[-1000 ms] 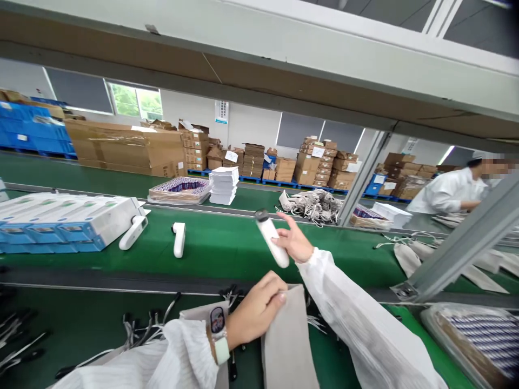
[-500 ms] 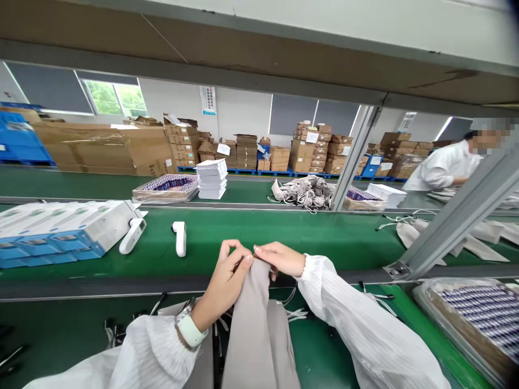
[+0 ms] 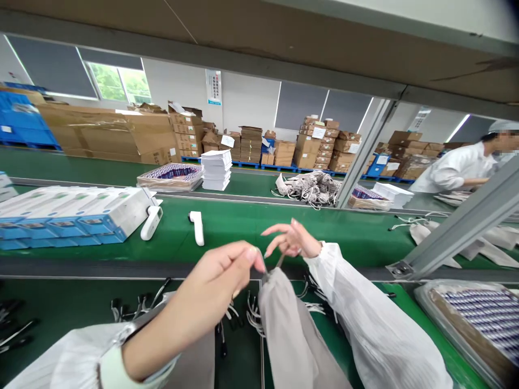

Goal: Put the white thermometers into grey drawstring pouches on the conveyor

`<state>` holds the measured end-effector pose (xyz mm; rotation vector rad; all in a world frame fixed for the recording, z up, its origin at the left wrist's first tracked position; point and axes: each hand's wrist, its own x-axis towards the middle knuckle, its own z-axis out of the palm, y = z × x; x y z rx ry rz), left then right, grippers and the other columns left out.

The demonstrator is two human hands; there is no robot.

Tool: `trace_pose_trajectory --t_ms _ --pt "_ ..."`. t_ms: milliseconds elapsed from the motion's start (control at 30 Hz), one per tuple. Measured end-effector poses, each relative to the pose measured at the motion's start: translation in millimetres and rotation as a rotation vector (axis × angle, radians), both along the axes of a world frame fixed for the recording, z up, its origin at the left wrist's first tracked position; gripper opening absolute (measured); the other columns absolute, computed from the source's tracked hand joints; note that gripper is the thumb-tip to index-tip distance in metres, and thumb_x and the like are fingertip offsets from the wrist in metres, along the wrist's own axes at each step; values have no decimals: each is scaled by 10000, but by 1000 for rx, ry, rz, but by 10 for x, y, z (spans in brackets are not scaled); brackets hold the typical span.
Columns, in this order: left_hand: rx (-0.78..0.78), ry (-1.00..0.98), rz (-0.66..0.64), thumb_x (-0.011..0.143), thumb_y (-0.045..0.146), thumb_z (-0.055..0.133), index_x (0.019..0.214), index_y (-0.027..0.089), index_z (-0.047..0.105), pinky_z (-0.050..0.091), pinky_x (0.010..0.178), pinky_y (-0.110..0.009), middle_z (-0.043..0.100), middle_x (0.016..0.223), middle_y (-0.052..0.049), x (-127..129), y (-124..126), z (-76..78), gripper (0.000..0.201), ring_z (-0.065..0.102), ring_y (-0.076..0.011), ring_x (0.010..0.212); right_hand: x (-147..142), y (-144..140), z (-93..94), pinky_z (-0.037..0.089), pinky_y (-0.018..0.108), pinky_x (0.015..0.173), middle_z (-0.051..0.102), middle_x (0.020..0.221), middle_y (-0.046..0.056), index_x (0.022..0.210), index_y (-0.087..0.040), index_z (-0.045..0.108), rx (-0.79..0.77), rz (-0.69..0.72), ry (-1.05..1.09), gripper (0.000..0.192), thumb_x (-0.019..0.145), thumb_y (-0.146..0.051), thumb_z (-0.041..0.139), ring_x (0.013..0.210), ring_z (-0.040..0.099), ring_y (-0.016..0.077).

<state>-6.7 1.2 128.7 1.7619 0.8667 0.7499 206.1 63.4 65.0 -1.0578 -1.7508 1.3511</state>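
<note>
A grey cloth drawstring pouch (image 3: pixel 287 324) hangs in front of me, its narrow gathered end upward. My left hand (image 3: pixel 227 270) is closed in a pinch on one cord at that end. At the other cord is my right hand (image 3: pixel 294 240); some of its fingers stretch out while the cord runs up into the hand. Beneath lie more grey pouches (image 3: pixel 194 351), partly covered by my left arm, with white cords and black cord ends around them. Beyond my hands, a white gun-shaped device (image 3: pixel 197 228) rests on the green belt, apart from both.
Blue-and-white boxes (image 3: pixel 81 219) line the belt at left, another white device (image 3: pixel 151 222) against them. Wrapped trays of striped cylinders (image 3: pixel 478 319) stand right and behind. A slanted metal post (image 3: pixel 367 151) rises at right, under an overhead shelf (image 3: pixel 251 32). A co-worker (image 3: pixel 454 165) works far right.
My hands have moved from the pouch's cloth top to its cords and drawn apart. The pouch has shifted right, its top now gathered. The view has tilted slightly.
</note>
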Motion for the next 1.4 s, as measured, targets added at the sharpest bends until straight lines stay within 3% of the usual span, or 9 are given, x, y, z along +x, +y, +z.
trace_pose_trajectory --t_ms 67,133,333,433,567,700,900,1067,1400 --pt "85 -83 99 854 393 312 780 199 527 291 424 -176 361 510 52 33 64 -56 299 352 -81 446 -294 -154 31 404 209 484 630 808 49 1012 -145 526 -133 417 118 598 569 -539 606 534 502 82" --pt "251 -30 119 856 362 332 848 210 536 397 554 -209 505 686 10 69 106 -129 255 489 -118 620 -490 -220 65 447 259 637 604 805 31 868 -135 563 -112 504 177 433 520 -351 703 702 555 130" --pt "678 487 7 851 263 360 1126 214 473 334 891 -381 457 1190 -81 212 -97 -544 302 423 -246 1070 96 163 104 410 337 787 539 1036 79 1134 -184 368 144 -845 -112 522 667 -337 544 933 527 208" --pt "641 752 -119 823 214 420 1154 160 470 350 866 -419 481 1190 -127 328 -172 -858 339 455 -283 1051 482 320 -65 375 413 782 526 1051 151 1193 -154 302 86 -1063 -610 553 723 -387 475 950 517 278" --pt "666 895 -88 803 119 422 1172 120 445 359 855 -411 483 1183 -150 380 -96 -1035 370 459 -278 1048 608 359 -388 379 395 740 556 964 177 1072 -107 463 -11 -1028 -1041 423 720 -339 503 891 543 291" --pt "759 1005 -77 735 33 427 985 100 548 382 773 -428 551 998 -148 256 -26 -883 287 501 -287 915 414 370 -380 293 477 816 446 1114 234 1096 -100 476 103 -1059 -1145 401 734 -271 486 1060 412 350" --pt "650 871 -106 801 260 445 866 137 574 393 728 -394 578 876 -112 141 59 -720 189 541 -256 815 -540 591 -271 351 349 792 513 1029 101 1209 -287 399 398 -478 -962 435 808 -454 361 960 485 229" --pt "567 846 -126 806 177 427 839 132 577 391 719 -366 588 858 -105 130 217 -832 160 548 -250 815 -1155 831 -551 306 462 855 509 1058 104 1175 -315 444 317 -433 -809 402 786 -418 437 1056 400 291" --pt "537 728 -69 713 93 510 776 182 445 372 671 -303 506 833 -28 177 252 -772 126 481 -213 825 -380 684 -451 506 403 685 602 901 111 1237 -143 301 -94 -420 -162 495 793 -274 474 813 611 197"
